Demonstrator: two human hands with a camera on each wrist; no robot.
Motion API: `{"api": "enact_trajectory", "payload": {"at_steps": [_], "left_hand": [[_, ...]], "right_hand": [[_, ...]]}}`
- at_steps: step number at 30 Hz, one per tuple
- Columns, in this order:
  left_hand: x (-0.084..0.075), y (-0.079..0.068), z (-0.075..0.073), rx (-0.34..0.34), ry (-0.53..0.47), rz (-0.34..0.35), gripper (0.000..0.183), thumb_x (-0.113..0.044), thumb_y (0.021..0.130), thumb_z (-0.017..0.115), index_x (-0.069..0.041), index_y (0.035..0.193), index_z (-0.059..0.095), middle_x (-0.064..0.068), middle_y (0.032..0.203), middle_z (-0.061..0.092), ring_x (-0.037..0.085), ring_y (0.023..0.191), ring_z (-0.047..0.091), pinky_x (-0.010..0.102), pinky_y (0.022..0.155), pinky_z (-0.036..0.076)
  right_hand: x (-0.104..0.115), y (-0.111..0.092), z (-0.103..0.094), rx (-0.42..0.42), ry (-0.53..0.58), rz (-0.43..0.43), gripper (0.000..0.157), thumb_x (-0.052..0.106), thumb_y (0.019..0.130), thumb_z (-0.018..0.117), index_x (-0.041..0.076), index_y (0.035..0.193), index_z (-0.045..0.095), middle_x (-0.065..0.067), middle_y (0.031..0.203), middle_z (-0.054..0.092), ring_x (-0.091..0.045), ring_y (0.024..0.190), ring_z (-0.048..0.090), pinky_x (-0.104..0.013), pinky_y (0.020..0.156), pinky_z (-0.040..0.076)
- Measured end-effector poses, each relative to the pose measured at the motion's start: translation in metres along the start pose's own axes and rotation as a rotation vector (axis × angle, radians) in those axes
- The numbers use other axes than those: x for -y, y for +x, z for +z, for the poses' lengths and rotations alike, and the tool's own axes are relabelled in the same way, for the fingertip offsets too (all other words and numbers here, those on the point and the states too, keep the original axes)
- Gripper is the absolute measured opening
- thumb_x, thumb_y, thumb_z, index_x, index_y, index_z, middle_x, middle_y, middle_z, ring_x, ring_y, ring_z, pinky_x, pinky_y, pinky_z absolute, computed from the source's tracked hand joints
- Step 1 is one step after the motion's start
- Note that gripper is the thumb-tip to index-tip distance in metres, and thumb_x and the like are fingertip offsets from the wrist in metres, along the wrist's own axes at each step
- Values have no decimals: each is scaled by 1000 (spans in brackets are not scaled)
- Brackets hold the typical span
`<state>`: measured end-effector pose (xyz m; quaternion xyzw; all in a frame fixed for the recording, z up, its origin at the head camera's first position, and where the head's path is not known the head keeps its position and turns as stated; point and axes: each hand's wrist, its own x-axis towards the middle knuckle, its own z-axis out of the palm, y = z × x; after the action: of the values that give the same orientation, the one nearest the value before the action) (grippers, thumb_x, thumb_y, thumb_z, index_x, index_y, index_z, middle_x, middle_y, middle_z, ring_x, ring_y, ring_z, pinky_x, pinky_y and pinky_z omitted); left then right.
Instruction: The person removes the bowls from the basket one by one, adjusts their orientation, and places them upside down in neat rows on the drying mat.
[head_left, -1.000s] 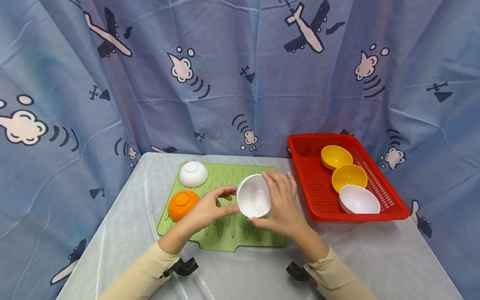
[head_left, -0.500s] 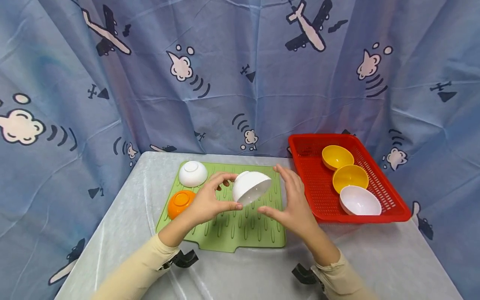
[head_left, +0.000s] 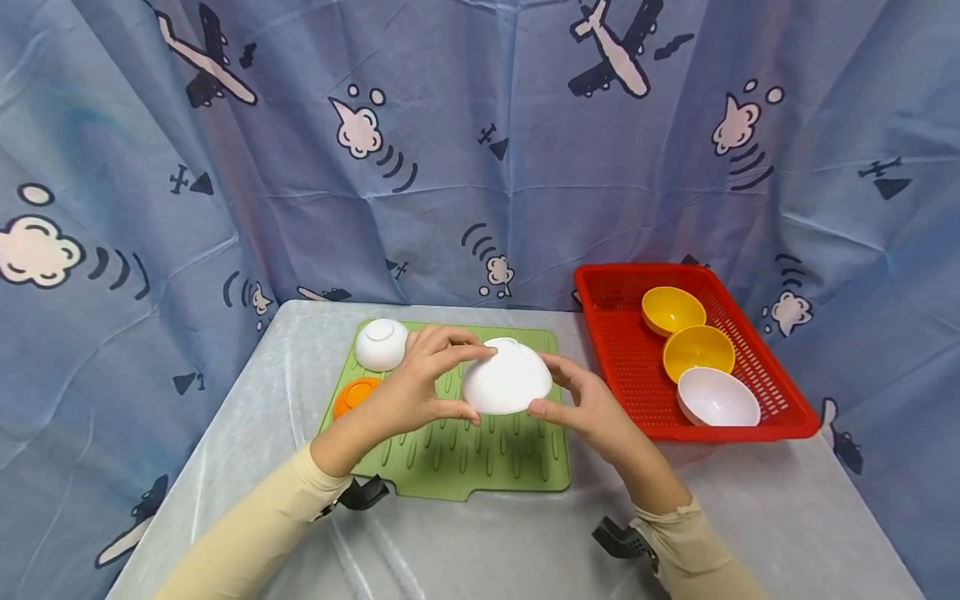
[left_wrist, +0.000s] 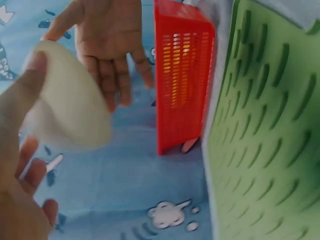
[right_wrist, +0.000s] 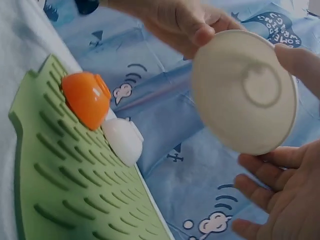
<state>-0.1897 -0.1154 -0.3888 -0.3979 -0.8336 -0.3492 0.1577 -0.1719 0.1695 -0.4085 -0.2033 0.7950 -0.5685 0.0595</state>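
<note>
Above the green drying mat (head_left: 468,467), a white bowl (head_left: 507,379) is held in the air, its base upward and its hollow side down. My left hand (head_left: 420,387) grips its left side, thumb at the rim and fingers higher up. On the other side my right hand (head_left: 592,408) pinches the edge between thumb and forefinger; its remaining fingers spread below the bowl (right_wrist: 245,95) in the right wrist view. An upturned white bowl (head_left: 381,345) and an upturned orange bowl (head_left: 356,393) rest on the mat's left side, the orange one partly hidden by my left hand.
A red basket (head_left: 626,392) stands on the table right of the mat. Inside lie two yellow bowls, a rear one (head_left: 672,310) and a middle one (head_left: 699,349), and a white bowl (head_left: 717,397), hollow sides up. A blue patterned curtain (head_left: 420,167) hangs behind the table.
The white bowl has turned from facing me to hollow side down. My right hand let go of it, moved off to the right, and now holds its right edge again.
</note>
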Motion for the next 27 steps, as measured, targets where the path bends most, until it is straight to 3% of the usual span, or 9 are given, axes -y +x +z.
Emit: {"api": "enact_trajectory", "payload": {"at_steps": [5, 8, 11, 17, 23, 27], "left_hand": [[9, 0, 2, 43, -252, -322, 95, -30, 59, 99, -17, 143, 56, -1, 138, 57, 21, 124, 48, 52, 105, 39], [14, -2, 0, 97, -330, -427, 88, -25, 63, 99, -19, 141, 58, -4, 134, 60, 21, 122, 51, 49, 101, 40], [23, -1, -6, 146, -334, -431, 84, -24, 68, 97, -22, 142, 57, -5, 137, 60, 23, 124, 51, 45, 98, 40], [49, 7, -24, 235, -312, -429, 85, -27, 74, 94, -23, 149, 53, -4, 146, 56, 26, 128, 50, 51, 98, 41], [87, 12, -36, 308, -224, -462, 84, -32, 78, 91, -24, 151, 51, 0, 145, 54, 26, 130, 48, 58, 103, 41], [114, 19, -35, 346, -161, -505, 83, -32, 78, 91, -22, 150, 52, 2, 143, 55, 28, 130, 46, 58, 105, 41]], "right_hand": [[-5, 5, 5, -33, 95, -68, 76, 13, 83, 82, 6, 150, 46, -12, 154, 47, -35, 146, 34, -71, 118, 17], [-10, 7, 11, -64, 45, -94, 81, 13, 80, 86, 10, 151, 46, -10, 154, 46, -32, 149, 31, -71, 118, 14], [-15, 14, 17, -82, 3, -87, 84, 15, 78, 89, 15, 151, 47, -8, 154, 47, -30, 150, 30, -73, 117, 15], [-16, 39, 30, -117, -62, -19, 88, 25, 74, 93, 23, 150, 50, -3, 153, 46, -29, 149, 32, -72, 117, 16], [-24, 78, 40, -80, -131, 14, 91, 27, 74, 94, 18, 152, 48, -9, 155, 44, -33, 148, 33, -71, 117, 19], [-38, 106, 44, -48, -176, 41, 92, 26, 74, 93, 17, 153, 46, -11, 157, 42, -34, 150, 31, -68, 118, 21]]}}
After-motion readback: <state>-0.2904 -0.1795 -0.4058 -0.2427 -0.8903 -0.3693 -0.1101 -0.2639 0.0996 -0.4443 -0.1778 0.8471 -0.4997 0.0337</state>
